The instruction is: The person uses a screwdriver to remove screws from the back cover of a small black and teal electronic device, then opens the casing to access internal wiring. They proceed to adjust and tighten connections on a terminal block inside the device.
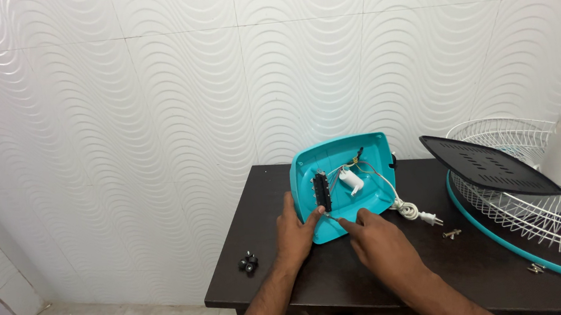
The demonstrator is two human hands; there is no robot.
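While the left hand (296,236) grips the teal fan base shell's (370,151) near-left edge, thumb pressing it, the right hand (379,241) pinches a thin wire (334,218) by the black switch block (322,191).

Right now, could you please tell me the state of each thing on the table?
Teal fan base: tipped on edge, open, wiring exposed.
Black bottom cover: off, leaning on the grille.
Fan grille: lying on the table.
Power cord: coiled, unplugged.
Screws: loose on the table.
Black knobs: lying loose.
Left hand: steadying the base.
Right hand: fingertips at the base's lower edge.
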